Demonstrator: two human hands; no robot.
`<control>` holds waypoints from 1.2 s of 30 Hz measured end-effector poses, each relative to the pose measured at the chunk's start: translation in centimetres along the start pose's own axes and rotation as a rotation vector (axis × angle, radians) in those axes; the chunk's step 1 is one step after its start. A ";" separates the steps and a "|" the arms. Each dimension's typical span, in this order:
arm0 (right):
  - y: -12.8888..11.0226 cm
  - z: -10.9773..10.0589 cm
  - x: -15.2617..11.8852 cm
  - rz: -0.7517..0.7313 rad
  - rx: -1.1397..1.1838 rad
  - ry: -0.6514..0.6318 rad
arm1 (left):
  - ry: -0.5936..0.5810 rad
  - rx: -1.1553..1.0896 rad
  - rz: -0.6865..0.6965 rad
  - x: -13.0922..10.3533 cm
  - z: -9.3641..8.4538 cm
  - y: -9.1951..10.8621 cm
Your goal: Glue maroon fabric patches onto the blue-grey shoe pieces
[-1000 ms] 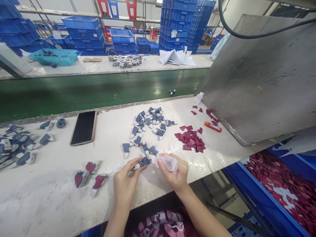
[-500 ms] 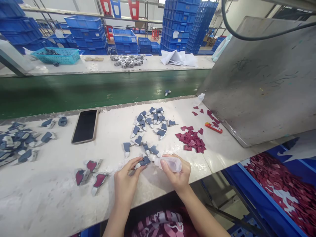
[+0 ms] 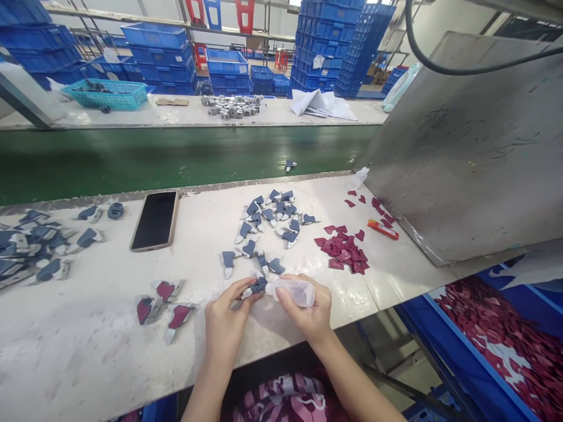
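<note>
Between the thumb and fingers of my left hand is a small blue-grey and white plastic part. My right hand grips a translucent squeeze bottle, lying nearly level with its tip at the part's right side; whether they touch I cannot tell. Just beyond my hands lie several similar blue-grey parts. To the right is a pile of dark red flat pieces. Left of my left hand rest three parts with red faces.
A phone and a heap of blue-grey parts lie on the left. An orange-red tube lies near a leaning metal panel. Behind the table runs a green belt carrying one part. A blue bin of red pieces stands lower right.
The squeeze bottle in my right hand has moved left, its tip now at the part in my left hand. The part on the green belt has shifted left.
</note>
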State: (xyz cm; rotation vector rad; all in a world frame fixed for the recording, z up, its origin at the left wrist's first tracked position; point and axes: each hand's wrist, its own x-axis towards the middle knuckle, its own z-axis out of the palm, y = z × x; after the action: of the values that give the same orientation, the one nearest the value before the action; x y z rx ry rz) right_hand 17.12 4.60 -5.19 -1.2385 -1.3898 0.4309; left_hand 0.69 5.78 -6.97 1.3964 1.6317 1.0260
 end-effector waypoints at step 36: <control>0.3 -0.4 -0.3 0.033 0.020 0.014 | 0.001 -0.002 -0.017 -0.1 0.2 0.1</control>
State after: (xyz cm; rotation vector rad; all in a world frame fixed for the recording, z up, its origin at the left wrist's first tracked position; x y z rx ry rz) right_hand 17.52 4.26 -5.45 -1.2479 -1.3515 0.4570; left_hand 0.91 5.76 -6.90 1.3783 1.6407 1.0185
